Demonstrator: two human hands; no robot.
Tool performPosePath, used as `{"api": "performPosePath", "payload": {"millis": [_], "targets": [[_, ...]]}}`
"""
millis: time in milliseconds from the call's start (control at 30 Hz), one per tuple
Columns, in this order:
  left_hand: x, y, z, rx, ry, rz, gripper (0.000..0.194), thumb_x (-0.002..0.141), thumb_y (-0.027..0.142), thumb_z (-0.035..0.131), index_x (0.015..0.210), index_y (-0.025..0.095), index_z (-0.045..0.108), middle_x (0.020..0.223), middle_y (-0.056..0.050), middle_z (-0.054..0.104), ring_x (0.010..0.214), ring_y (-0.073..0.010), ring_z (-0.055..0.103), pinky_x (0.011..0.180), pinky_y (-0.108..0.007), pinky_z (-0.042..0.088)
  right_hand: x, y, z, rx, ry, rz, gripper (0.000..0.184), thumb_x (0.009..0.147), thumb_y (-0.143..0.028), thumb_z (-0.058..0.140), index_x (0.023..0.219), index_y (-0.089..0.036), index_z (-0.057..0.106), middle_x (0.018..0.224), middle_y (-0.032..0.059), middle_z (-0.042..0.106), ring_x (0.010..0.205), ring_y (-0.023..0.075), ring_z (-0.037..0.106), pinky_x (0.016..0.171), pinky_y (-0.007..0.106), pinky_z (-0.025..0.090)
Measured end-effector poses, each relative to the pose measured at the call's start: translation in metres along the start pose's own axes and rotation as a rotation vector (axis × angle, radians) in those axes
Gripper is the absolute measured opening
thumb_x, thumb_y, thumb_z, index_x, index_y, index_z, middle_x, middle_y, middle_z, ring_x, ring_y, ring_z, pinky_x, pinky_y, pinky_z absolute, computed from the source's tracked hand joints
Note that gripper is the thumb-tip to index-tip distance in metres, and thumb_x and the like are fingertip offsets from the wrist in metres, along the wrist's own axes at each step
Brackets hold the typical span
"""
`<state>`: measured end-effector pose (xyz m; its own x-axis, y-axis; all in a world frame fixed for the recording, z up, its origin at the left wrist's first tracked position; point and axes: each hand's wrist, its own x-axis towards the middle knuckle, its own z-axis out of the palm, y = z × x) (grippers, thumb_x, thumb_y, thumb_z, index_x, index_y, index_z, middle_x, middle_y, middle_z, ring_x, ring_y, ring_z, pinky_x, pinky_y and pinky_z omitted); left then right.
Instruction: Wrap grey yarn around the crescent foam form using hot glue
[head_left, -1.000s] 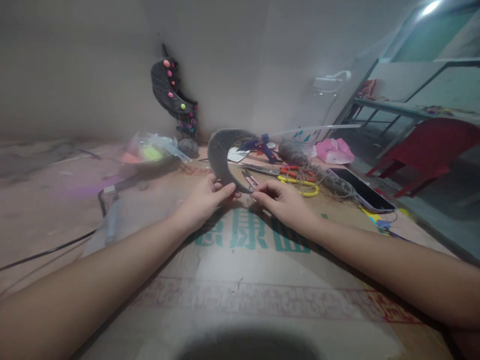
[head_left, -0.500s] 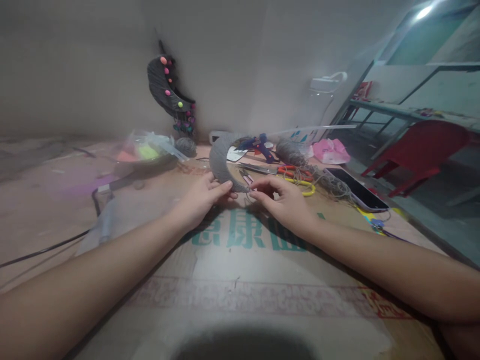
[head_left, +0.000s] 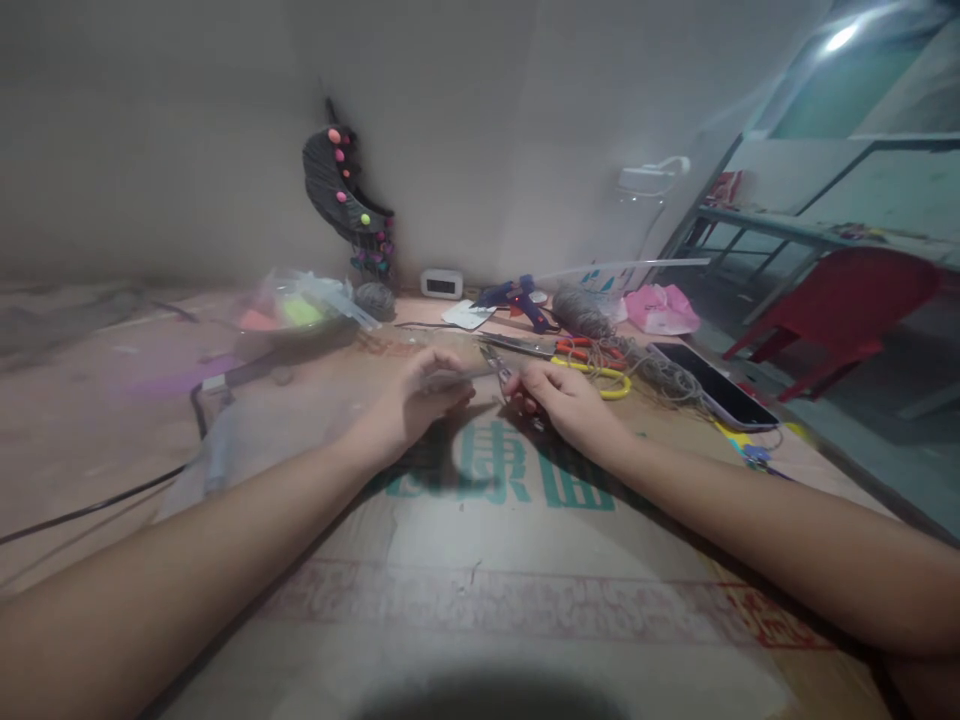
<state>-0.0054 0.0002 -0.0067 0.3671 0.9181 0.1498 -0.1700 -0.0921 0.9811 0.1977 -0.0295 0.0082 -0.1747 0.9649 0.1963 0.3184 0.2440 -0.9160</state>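
Note:
My left hand [head_left: 420,400] is closed around a grey yarn-wrapped crescent [head_left: 448,378], now lying nearly flat and seen edge-on between thumb and fingers. To its right, my right hand [head_left: 559,398] has its fingers curled together. Small pointed snips [head_left: 495,364] show right at those fingertips; whether they are gripped or lie behind the hand, I cannot tell. Beyond the right hand are scissors with orange handles [head_left: 592,350] and a yellow-handled pair [head_left: 616,388], with loose grey yarn [head_left: 660,375] tangled over them.
A blue glue gun [head_left: 517,297] and a small white clock [head_left: 442,284] stand at the back. A phone [head_left: 712,385] lies right, a bowl of bright materials [head_left: 300,315] left. A decorated grey crescent [head_left: 334,190] hangs on the wall. Printed cardboard [head_left: 465,540] covers the table front.
The crescent has tipped from upright and face-on to nearly flat in my left hand, uncovering the clock. The right hand's fingers have curled in more, beside the snips.

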Motion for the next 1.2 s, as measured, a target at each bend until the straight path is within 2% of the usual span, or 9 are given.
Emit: {"api": "performPosePath", "payload": {"millis": [133, 333, 500, 567, 700, 800, 967, 1067, 1200], "targets": [[-0.006, 0.006, 0.006, 0.037, -0.048, -0.027, 0.042, 0.057, 0.028, 0.087, 0.082, 0.02, 0.053, 0.066, 0.003, 0.061, 0.059, -0.0124, 0.057, 0.053, -0.021, 0.041, 0.0, -0.001, 0.0, -0.061, -0.077, 0.008, 0.042, 0.088, -0.054, 0.051, 0.085, -0.015, 0.065, 0.068, 0.0011, 0.059, 0.06, 0.0113, 0.053, 0.057, 0.024, 0.041], [-0.013, 0.002, 0.01, 0.139, -0.177, 0.071, 0.025, 0.071, 0.029, 0.078, 0.086, 0.019, 0.059, 0.082, 0.0, 0.066, 0.07, -0.0114, 0.06, 0.064, -0.022, 0.046, -0.002, 0.0, -0.001, 0.015, -0.137, 0.098, 0.029, 0.082, -0.044, 0.062, 0.081, -0.014, 0.062, 0.065, -0.0014, 0.058, 0.054, 0.0088, 0.05, 0.05, 0.022, 0.037], [-0.008, 0.006, 0.009, 0.127, -0.063, 0.082, 0.024, 0.082, 0.031, 0.067, 0.101, 0.019, 0.061, 0.088, -0.002, 0.068, 0.079, -0.0136, 0.063, 0.071, -0.024, 0.047, -0.001, -0.002, -0.001, 0.071, -0.1, 0.12, 0.028, 0.079, -0.042, 0.064, 0.081, -0.015, 0.06, 0.061, -0.0022, 0.057, 0.051, 0.0084, 0.05, 0.048, 0.022, 0.038], [-0.006, 0.007, 0.009, 0.083, -0.021, -0.012, 0.028, 0.084, 0.035, 0.064, 0.106, 0.018, 0.062, 0.079, -0.001, 0.067, 0.072, -0.0139, 0.062, 0.065, -0.024, 0.046, -0.001, -0.003, 0.0, 0.063, -0.07, 0.125, 0.027, 0.079, -0.041, 0.064, 0.08, -0.015, 0.059, 0.06, -0.0028, 0.056, 0.05, 0.0081, 0.049, 0.046, 0.022, 0.038], [-0.003, 0.005, 0.007, 0.154, -0.124, -0.057, 0.033, 0.078, 0.043, 0.07, 0.097, 0.016, 0.069, 0.086, -0.006, 0.071, 0.074, -0.0172, 0.063, 0.065, -0.026, 0.046, 0.0, -0.004, 0.002, 0.076, -0.087, 0.135, 0.03, 0.079, -0.045, 0.064, 0.081, -0.016, 0.056, 0.059, -0.0037, 0.055, 0.047, 0.0078, 0.048, 0.043, 0.021, 0.036], [-0.003, 0.003, 0.005, 0.214, -0.136, -0.016, 0.032, 0.077, 0.04, 0.071, 0.1, 0.017, 0.073, 0.096, -0.007, 0.073, 0.081, -0.0196, 0.064, 0.071, -0.027, 0.047, -0.001, -0.003, 0.001, 0.105, -0.039, 0.036, 0.035, 0.08, -0.051, 0.063, 0.082, -0.018, 0.053, 0.06, -0.0041, 0.054, 0.05, 0.0086, 0.048, 0.047, 0.022, 0.039], [-0.004, 0.007, 0.004, 0.309, -0.117, -0.012, 0.035, 0.083, 0.037, 0.064, 0.114, 0.022, 0.07, 0.098, -0.005, 0.073, 0.081, -0.0189, 0.064, 0.076, -0.03, 0.048, -0.003, -0.004, -0.004, -0.025, 0.125, -0.191, 0.035, 0.086, -0.046, 0.058, 0.112, -0.021, 0.054, 0.087, 0.0024, 0.06, 0.071, 0.0136, 0.056, 0.062, 0.026, 0.045], [-0.006, 0.01, 0.007, 0.321, -0.139, -0.034, 0.04, 0.079, 0.033, 0.067, 0.116, 0.019, 0.066, 0.086, -0.003, 0.071, 0.072, -0.0164, 0.063, 0.069, -0.028, 0.049, -0.003, -0.005, -0.005, -0.286, 0.047, -0.264, 0.021, 0.088, -0.035, 0.056, 0.097, -0.019, 0.067, 0.095, 0.0063, 0.064, 0.084, 0.0168, 0.058, 0.071, 0.029, 0.044], [-0.007, 0.013, 0.008, 0.248, -0.137, -0.087, 0.042, 0.074, 0.033, 0.072, 0.112, 0.018, 0.065, 0.072, 0.0, 0.067, 0.065, -0.0149, 0.062, 0.062, -0.025, 0.048, -0.001, -0.004, -0.003, -0.406, -0.062, -0.196, 0.019, 0.084, -0.032, 0.059, 0.074, -0.017, 0.067, 0.076, 0.0027, 0.061, 0.07, 0.0145, 0.054, 0.064, 0.027, 0.04]]}}
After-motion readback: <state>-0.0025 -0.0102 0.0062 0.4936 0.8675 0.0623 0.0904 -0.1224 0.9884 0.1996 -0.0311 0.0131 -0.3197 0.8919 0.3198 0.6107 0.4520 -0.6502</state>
